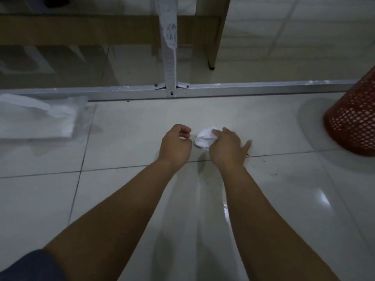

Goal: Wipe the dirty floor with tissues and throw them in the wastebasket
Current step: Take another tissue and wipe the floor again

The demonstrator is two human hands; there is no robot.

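Both bare arms are reaching forward and down over the pale tiled floor [284,126]. The right hand [228,147] is pressing on a crumpled white tissue [204,137], its fingers lying over the tissue's right part with one finger stretched out to the right; whether those fingers are curling round the wad or only pushing flat on it, I cannot tell. The tissue is lying on the floor just beyond a dark grout line, between the two hands. The left hand [176,144] is hovering just beside the tissue on its left, fingers curled loosely inward and holding nothing.

Small dark specks [218,180] are dotting the tile near the right wrist and forearm, on the near side of the grout line.

A red mesh wastebasket [353,122] is standing at the right edge, well apart from the hands, only partly in view. To the far left a clear plastic pack of tissues [40,118] is lying on the floor, a white sheet sticking out of its top. A grey metal rail [263,89] is running across the floor beyond the hands, with an upright metal post [169,47] bracketed to it. Behind the rail, wooden furniture legs [219,31] are standing on the tiles. A dark sleeve [26,266] is showing at the lower left corner.
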